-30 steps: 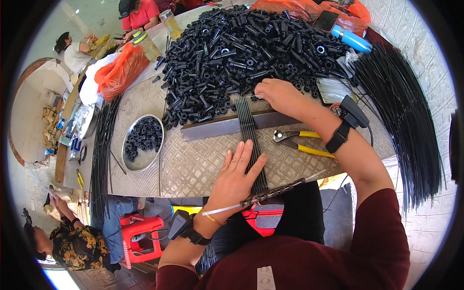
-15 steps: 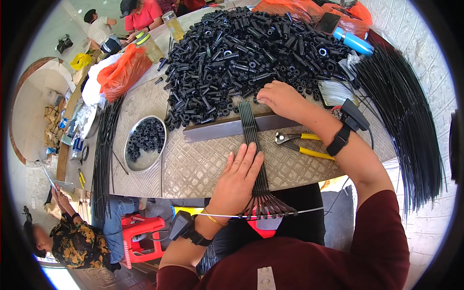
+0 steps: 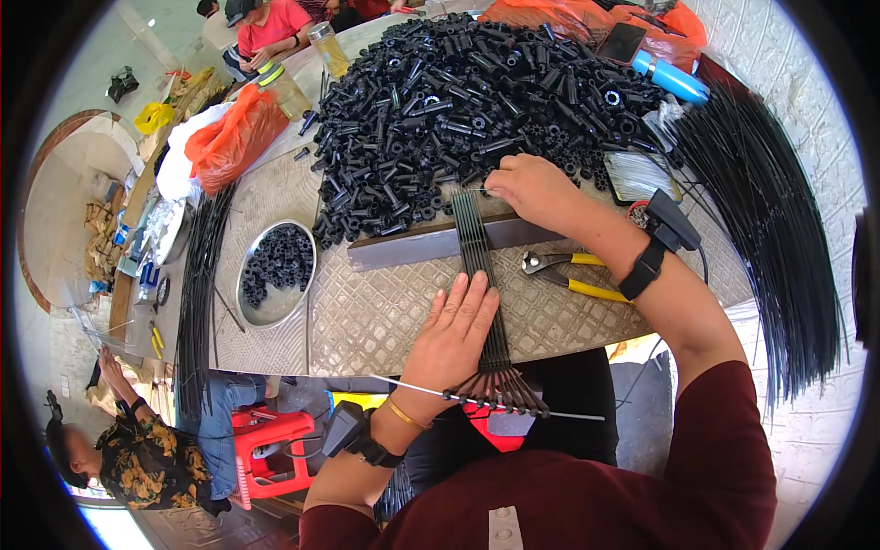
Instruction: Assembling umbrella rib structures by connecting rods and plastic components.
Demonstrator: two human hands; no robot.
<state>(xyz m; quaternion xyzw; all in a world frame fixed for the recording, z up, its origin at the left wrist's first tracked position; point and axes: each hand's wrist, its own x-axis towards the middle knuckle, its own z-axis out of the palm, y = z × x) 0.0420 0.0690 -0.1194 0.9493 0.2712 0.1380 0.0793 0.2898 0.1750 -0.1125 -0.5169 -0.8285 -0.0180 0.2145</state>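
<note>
While the black rods [image 3: 472,240] are laid side by side across the grey bar [image 3: 403,247] on the table [image 3: 367,321], they are pressed down by the left hand [image 3: 451,344], whose fingers are extended and slightly parted over them, gripping nothing. By the right hand [image 3: 530,188], a thin pale wire [image 3: 478,191] seems to be pinched beside the rods' far ends, the fingers drawn in narrow; the exact hold is hidden by the knuckles. For good work, even pressure should be spread across the whole row, so that no rod is allowed to roll, cross or ride over its neighbour. The far tips are best kept level, and the wire should be guided straight rather than forced, since thin stock may be easily bent. Care is also owed to the near ends, which are fanned out beyond the table edge along a white rod [image 3: 576,417]; if that rod were knocked by the left wrist, the row could be twisted. Yellow-handled pliers [image 3: 598,291], lying near the right forearm, should be left unbumped.
</note>
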